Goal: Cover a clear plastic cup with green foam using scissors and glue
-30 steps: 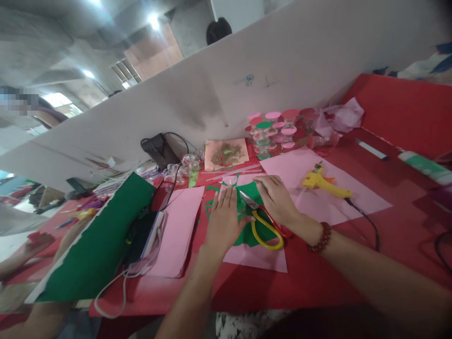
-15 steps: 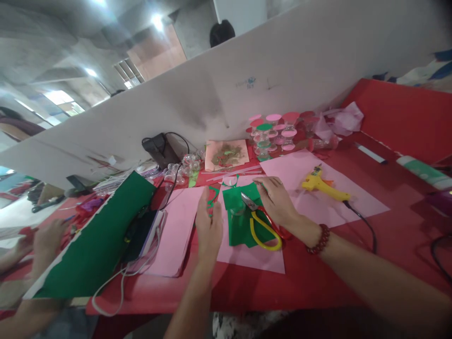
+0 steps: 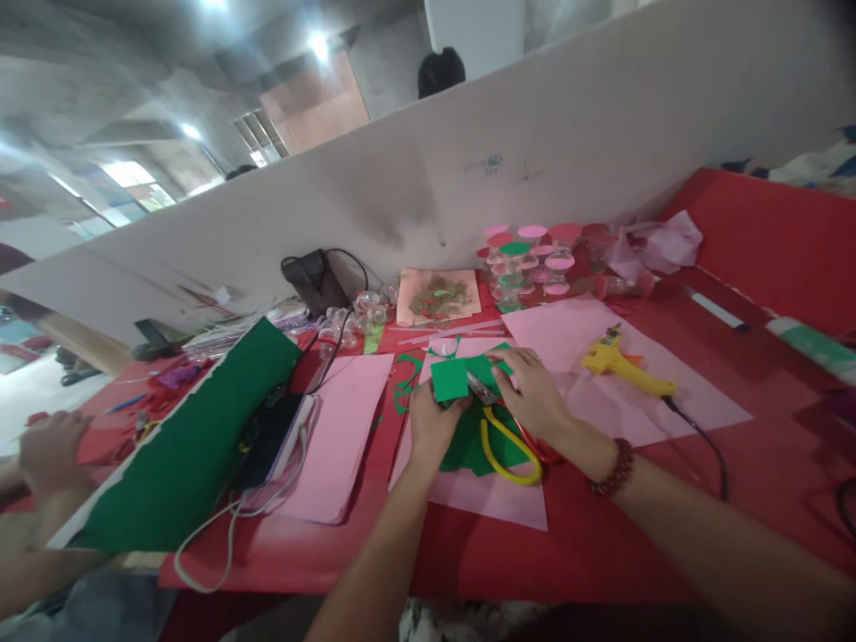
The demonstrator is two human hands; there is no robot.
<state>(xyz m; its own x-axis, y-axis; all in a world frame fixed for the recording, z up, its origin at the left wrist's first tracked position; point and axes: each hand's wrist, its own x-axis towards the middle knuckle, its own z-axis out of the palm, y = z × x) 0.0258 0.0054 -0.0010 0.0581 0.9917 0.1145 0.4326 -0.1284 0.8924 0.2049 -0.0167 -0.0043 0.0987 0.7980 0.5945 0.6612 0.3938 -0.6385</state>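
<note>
Fingers of the left hand (image 3: 433, 419) grip a flat, square green paper piece (image 3: 450, 380).

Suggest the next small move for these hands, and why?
I'd probably bring the right hand to the scissors' loops: the left hand holds up a green square, the scissors lie close by, and their yellow loop has no fingers through it.

Glue gun (image 3: 625, 367) lies right of the scissors (image 3: 512, 448).
</note>
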